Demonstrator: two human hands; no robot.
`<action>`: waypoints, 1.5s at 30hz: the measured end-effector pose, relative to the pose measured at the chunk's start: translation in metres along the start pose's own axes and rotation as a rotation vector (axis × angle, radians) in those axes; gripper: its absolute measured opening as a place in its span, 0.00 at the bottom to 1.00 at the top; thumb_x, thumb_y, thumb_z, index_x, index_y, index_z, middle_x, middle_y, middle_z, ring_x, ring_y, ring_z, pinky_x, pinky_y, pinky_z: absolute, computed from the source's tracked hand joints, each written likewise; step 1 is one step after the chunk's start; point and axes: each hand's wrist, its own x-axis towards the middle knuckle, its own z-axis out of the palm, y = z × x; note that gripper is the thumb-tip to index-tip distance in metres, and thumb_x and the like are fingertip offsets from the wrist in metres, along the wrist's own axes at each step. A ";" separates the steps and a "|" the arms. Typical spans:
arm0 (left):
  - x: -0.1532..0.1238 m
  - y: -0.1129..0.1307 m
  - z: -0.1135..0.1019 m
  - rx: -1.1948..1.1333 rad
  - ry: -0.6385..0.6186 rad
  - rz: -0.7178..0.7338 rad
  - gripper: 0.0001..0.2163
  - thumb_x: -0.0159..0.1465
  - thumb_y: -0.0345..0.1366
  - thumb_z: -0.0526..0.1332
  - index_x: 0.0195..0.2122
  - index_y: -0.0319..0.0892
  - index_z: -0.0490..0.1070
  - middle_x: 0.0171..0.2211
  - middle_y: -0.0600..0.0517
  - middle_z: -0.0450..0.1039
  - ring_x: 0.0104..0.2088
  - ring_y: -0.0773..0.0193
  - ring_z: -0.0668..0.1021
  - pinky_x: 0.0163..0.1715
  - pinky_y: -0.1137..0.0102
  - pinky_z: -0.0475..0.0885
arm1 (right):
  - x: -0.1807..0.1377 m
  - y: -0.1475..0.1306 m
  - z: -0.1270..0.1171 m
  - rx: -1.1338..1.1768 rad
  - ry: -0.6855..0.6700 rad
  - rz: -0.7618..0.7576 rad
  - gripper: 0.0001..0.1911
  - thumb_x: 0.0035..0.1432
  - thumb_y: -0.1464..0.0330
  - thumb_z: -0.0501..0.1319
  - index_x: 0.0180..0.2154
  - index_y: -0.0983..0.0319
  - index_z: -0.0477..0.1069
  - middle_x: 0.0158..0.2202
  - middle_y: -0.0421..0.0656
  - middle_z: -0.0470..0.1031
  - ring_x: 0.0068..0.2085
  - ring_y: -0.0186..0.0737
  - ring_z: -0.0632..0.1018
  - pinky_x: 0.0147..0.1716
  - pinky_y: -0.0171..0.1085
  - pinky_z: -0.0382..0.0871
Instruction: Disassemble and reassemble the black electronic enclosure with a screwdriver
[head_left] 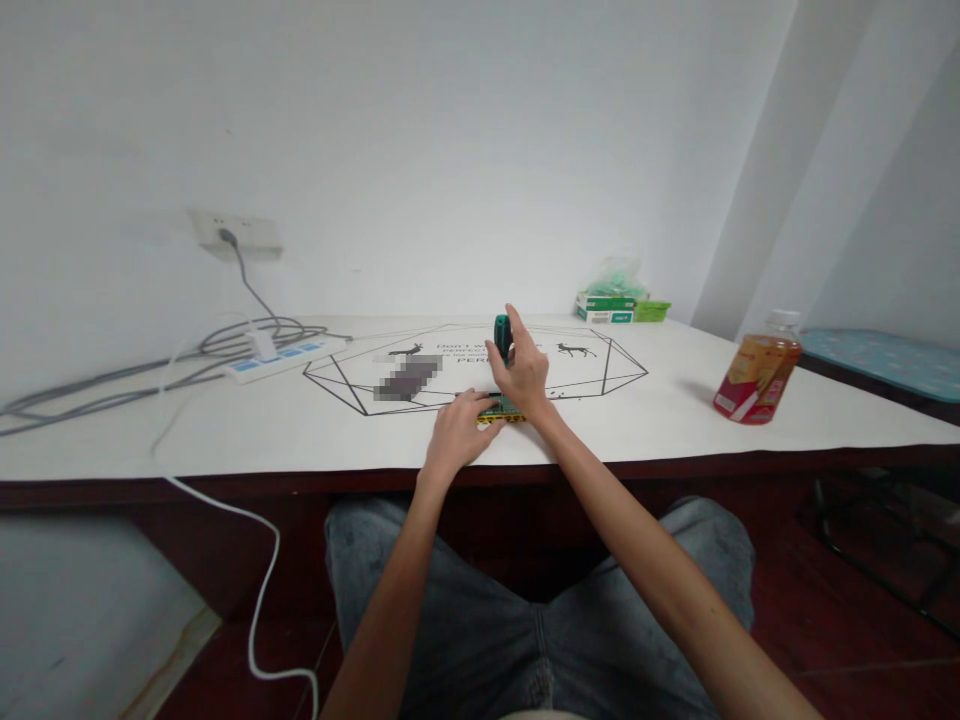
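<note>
The green board [511, 408], yellow along its near side, is pinned to the table [645, 430] near its front edge by the left hand [453, 432], thumb in front and fingers behind. In the right hand [525, 374], a green-and-black tool [502, 334] is gripped upright beyond the board, with the index finger raised beside it. The hands are held close together; whether the board is met by the tool's tip cannot be told. The work is judged to be under way, since both things are held, but how much is done or left is not shown. At two o'clock from the board, dark specks [570, 394] are seen (loose bits or print, it cannot be told).

Toward twelve o'clock, "Don't w" and "PERFECT" can be read in the printed lettering [465, 350]; the rest is hidden or too small. At ten o'clock, a power strip [279, 364] is laid; at one o'clock, green-and-white boxes [606, 306] are stacked, their print illegible. At three o'clock, a labelled bottle [759, 370] is placed, its wording too blurred to be read.
</note>
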 end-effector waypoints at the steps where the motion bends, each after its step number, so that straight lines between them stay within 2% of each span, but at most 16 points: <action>1: 0.000 0.000 0.000 -0.002 -0.002 0.000 0.15 0.66 0.40 0.64 0.53 0.47 0.79 0.59 0.48 0.76 0.63 0.50 0.72 0.62 0.56 0.68 | 0.000 0.000 0.000 -0.010 -0.002 0.010 0.33 0.73 0.60 0.49 0.74 0.60 0.45 0.54 0.53 0.76 0.33 0.38 0.75 0.32 0.36 0.69; 5: 0.000 0.000 0.000 -0.005 -0.002 -0.008 0.15 0.66 0.40 0.64 0.53 0.48 0.79 0.59 0.48 0.75 0.63 0.50 0.72 0.63 0.56 0.67 | -0.001 0.001 -0.001 0.006 -0.005 0.007 0.33 0.72 0.58 0.51 0.73 0.60 0.49 0.44 0.49 0.79 0.32 0.39 0.73 0.31 0.36 0.68; 9: 0.000 0.001 -0.001 -0.006 -0.010 -0.001 0.15 0.66 0.41 0.64 0.53 0.49 0.79 0.59 0.49 0.75 0.62 0.51 0.72 0.62 0.57 0.68 | -0.001 -0.001 -0.003 0.046 0.001 -0.015 0.31 0.73 0.63 0.48 0.73 0.59 0.47 0.49 0.50 0.78 0.34 0.39 0.74 0.34 0.37 0.70; 15: -0.001 0.002 -0.002 0.007 -0.014 -0.012 0.16 0.66 0.41 0.64 0.54 0.47 0.78 0.60 0.47 0.75 0.63 0.50 0.72 0.63 0.56 0.67 | 0.000 -0.001 -0.004 0.011 0.010 -0.010 0.30 0.72 0.59 0.52 0.70 0.59 0.56 0.42 0.48 0.76 0.34 0.39 0.73 0.30 0.35 0.67; 19: -0.001 0.000 0.000 0.003 -0.012 -0.009 0.16 0.66 0.40 0.64 0.54 0.47 0.78 0.60 0.48 0.75 0.65 0.50 0.70 0.64 0.55 0.66 | 0.001 0.001 -0.005 0.014 -0.005 -0.023 0.29 0.73 0.63 0.49 0.72 0.59 0.52 0.46 0.50 0.76 0.35 0.39 0.74 0.31 0.35 0.68; 24: -0.001 -0.001 0.001 0.000 -0.009 -0.010 0.16 0.66 0.41 0.64 0.54 0.47 0.78 0.60 0.48 0.75 0.65 0.50 0.70 0.64 0.56 0.65 | 0.000 0.000 -0.005 0.032 0.009 -0.004 0.30 0.72 0.58 0.51 0.71 0.59 0.54 0.44 0.50 0.76 0.34 0.40 0.74 0.31 0.36 0.69; 28: -0.001 -0.001 0.001 0.006 -0.010 -0.007 0.16 0.67 0.41 0.63 0.54 0.48 0.78 0.60 0.48 0.75 0.65 0.50 0.70 0.63 0.56 0.67 | 0.000 0.000 -0.005 0.057 0.024 -0.015 0.29 0.74 0.62 0.47 0.72 0.59 0.51 0.48 0.51 0.76 0.37 0.41 0.75 0.33 0.37 0.70; 32: -0.001 0.000 0.001 0.001 0.003 -0.005 0.16 0.66 0.41 0.64 0.54 0.47 0.79 0.60 0.48 0.75 0.65 0.50 0.70 0.64 0.55 0.66 | 0.000 0.000 -0.005 0.024 0.001 0.000 0.32 0.72 0.58 0.51 0.72 0.59 0.52 0.44 0.49 0.76 0.33 0.39 0.73 0.30 0.36 0.68; 38: -0.001 0.001 -0.001 0.003 -0.003 -0.003 0.15 0.66 0.40 0.64 0.54 0.49 0.79 0.59 0.49 0.76 0.64 0.50 0.71 0.64 0.56 0.66 | -0.001 0.001 -0.004 0.053 0.016 -0.005 0.29 0.73 0.61 0.47 0.72 0.58 0.51 0.48 0.50 0.77 0.35 0.40 0.74 0.32 0.37 0.69; 42: -0.001 0.001 0.000 0.007 -0.006 -0.010 0.16 0.67 0.41 0.63 0.54 0.46 0.78 0.60 0.47 0.75 0.65 0.50 0.70 0.64 0.56 0.66 | -0.001 0.001 -0.005 0.026 0.007 0.008 0.31 0.72 0.57 0.52 0.71 0.59 0.54 0.43 0.49 0.77 0.33 0.40 0.73 0.31 0.37 0.69; 45: -0.001 0.000 0.001 0.003 -0.006 -0.006 0.16 0.67 0.41 0.63 0.55 0.47 0.78 0.60 0.47 0.74 0.65 0.50 0.70 0.64 0.55 0.66 | -0.001 0.001 -0.005 0.035 -0.001 -0.011 0.30 0.72 0.60 0.49 0.71 0.59 0.52 0.48 0.51 0.77 0.35 0.40 0.75 0.33 0.37 0.70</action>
